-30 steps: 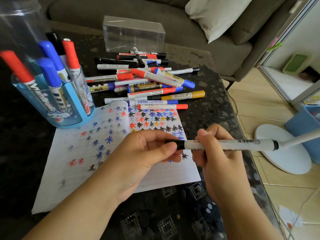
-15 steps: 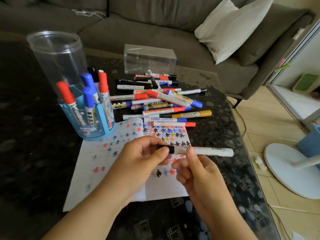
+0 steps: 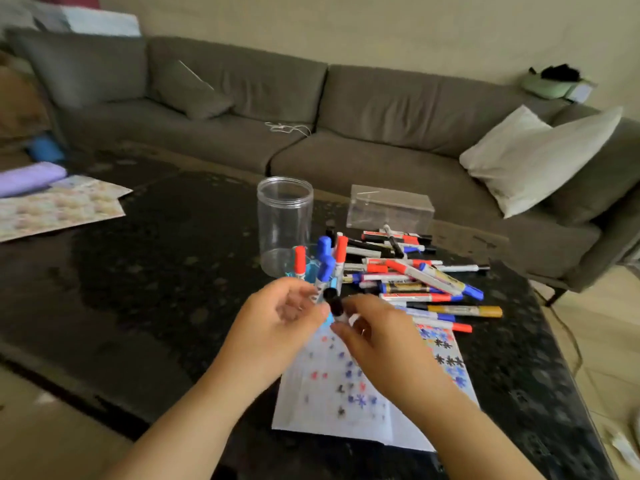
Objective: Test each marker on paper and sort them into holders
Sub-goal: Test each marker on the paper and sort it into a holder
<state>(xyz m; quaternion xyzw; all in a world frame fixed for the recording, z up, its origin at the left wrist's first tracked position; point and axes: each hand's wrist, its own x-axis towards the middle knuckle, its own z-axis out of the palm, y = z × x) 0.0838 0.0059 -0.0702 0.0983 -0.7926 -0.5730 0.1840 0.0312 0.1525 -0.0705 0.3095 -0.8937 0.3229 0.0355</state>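
Markers are the matter here, and the places they lie are told from largest to smallest. A dark speckled table fills most of the view, with a grey sofa behind it and a pale cushion at the sofa's right end. On the near part of the table a sheet of lined paper is spread, dotted with small red, blue and black star marks. Beyond the paper a loose pile of markers is heaped, capped in red, blue, black and yellow. Behind the pile a clear rectangular box is set, and to its left a clear round jar stands upright. Just in front of the jar a blue holder is partly hidden by the hands; red- and blue-capped markers stand upright in it.

Above the far edge of the paper the two hands are brought close together. A black-capped marker is pinched by the right hand, cap end pointing toward the holder; its white barrel is mostly covered by the fingers. The left hand is held just beside the cap with fingers loosely curled; whether the cap is touched cannot be told through the blur.
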